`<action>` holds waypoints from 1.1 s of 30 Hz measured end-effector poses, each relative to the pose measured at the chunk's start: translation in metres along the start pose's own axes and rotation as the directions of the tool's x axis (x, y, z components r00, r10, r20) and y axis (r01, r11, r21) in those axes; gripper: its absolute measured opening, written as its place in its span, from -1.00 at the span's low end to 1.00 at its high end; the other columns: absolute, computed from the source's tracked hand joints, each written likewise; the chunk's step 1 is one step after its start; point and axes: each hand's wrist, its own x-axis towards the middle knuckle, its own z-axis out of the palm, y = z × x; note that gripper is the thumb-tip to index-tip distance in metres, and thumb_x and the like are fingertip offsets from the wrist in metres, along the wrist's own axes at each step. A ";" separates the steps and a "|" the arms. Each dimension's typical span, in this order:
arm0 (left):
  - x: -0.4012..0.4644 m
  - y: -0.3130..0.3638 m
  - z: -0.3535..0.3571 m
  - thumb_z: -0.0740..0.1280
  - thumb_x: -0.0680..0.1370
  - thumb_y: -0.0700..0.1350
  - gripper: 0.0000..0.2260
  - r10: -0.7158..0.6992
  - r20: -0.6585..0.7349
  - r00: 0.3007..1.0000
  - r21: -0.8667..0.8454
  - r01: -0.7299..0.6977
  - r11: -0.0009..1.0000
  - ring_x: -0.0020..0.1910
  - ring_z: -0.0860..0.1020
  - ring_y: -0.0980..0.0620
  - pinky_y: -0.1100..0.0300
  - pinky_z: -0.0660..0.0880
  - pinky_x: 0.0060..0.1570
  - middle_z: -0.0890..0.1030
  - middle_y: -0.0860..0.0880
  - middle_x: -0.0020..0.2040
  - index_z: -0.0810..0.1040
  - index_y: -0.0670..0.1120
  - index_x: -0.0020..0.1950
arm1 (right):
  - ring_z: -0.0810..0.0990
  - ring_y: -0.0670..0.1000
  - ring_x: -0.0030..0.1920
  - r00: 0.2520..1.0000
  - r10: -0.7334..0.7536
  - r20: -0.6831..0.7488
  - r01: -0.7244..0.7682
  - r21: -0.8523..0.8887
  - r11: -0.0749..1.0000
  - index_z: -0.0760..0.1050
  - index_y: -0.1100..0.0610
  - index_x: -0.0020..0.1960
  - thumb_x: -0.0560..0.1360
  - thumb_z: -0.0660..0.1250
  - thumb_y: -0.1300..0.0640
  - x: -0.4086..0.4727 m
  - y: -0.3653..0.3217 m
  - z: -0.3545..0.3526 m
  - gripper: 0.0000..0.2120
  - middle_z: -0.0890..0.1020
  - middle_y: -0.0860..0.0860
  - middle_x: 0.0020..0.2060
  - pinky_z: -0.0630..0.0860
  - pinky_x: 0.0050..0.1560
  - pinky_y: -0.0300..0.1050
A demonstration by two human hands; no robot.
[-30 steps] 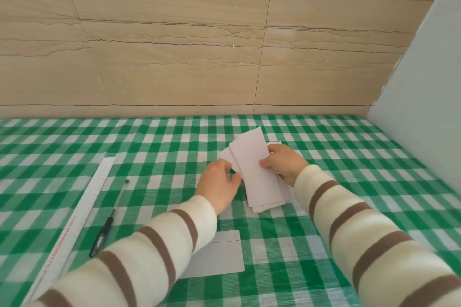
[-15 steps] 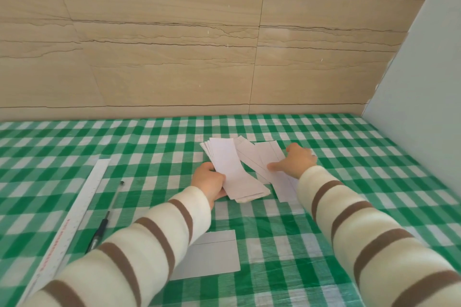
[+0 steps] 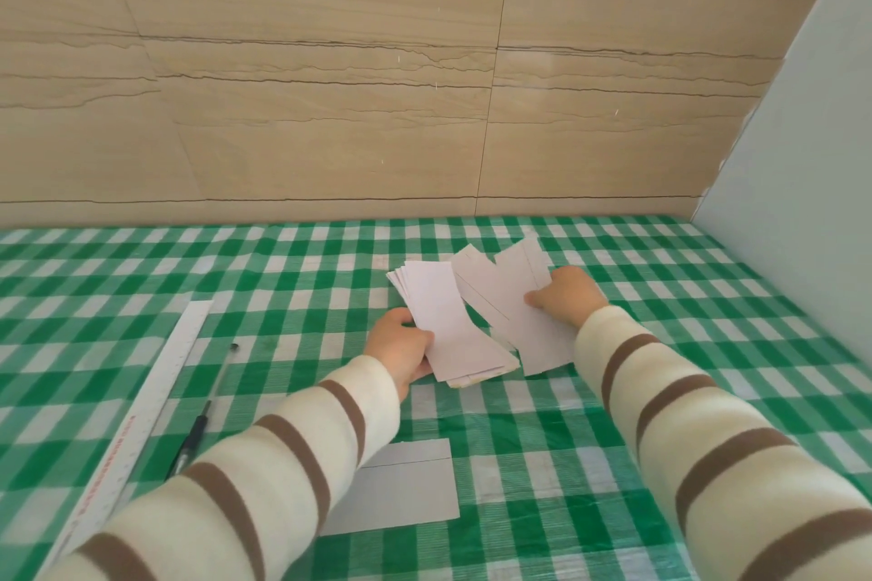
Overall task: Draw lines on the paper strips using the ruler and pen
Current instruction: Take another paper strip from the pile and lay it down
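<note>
My left hand (image 3: 401, 347) grips a stack of white paper strips (image 3: 448, 321) at its near left edge, thumb on top. To its right, my right hand (image 3: 568, 295) rests on two or three loose strips with drawn lines (image 3: 509, 297), thumb laid on the paper. A single strip with a pen line (image 3: 406, 493) lies near me, partly under my left sleeve. The long white ruler (image 3: 146, 396) lies at the left, running diagonally. A black pen (image 3: 207, 406) lies just right of the ruler, parallel to it. Neither hand touches ruler or pen.
The table carries a green and white checked cloth (image 3: 660, 392). A beige tiled wall (image 3: 330, 85) stands behind it, and a pale panel (image 3: 802, 132) closes off the right side.
The one fanned bundle held by both hands has split. My left hand drew the stack to the left and down, while my right hand spread the lined strips out to the right.
</note>
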 end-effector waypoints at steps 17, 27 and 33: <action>0.008 0.003 0.014 0.18 0.51 -0.41 -0.79 -0.014 0.116 0.993 0.005 0.014 1.000 0.05 0.56 -0.13 0.10 0.54 -0.09 0.57 -0.17 0.12 0.47 -0.15 0.01 | 0.62 0.16 0.05 0.926 -0.153 0.345 0.048 0.296 0.954 0.50 0.20 0.18 0.41 0.44 0.08 -0.020 -0.016 0.014 -0.60 0.64 0.12 0.06 0.53 0.14 0.16; -0.005 0.024 0.010 0.12 0.55 -0.34 -0.69 -0.050 0.168 0.984 -0.343 0.106 0.933 0.19 0.49 -0.22 -0.11 0.42 0.20 0.51 -0.27 0.23 0.36 -0.30 0.29 | 0.62 0.09 0.07 0.805 -0.423 0.416 0.198 0.485 0.852 0.42 0.08 0.23 0.49 0.30 0.24 -0.039 -0.026 0.010 -0.68 0.62 0.08 0.10 0.56 0.09 0.10; -0.012 0.029 0.008 0.02 0.50 -0.42 -0.60 -0.056 0.068 0.996 -0.474 0.082 0.877 0.26 0.43 -0.27 -0.18 0.29 0.32 0.45 -0.31 0.29 0.33 -0.29 0.32 | 0.60 0.01 0.10 0.749 -0.502 0.433 0.346 0.390 0.853 0.32 -0.06 0.31 0.45 0.38 0.14 -0.059 -0.036 0.025 -0.53 0.58 -0.02 0.15 0.55 0.12 0.02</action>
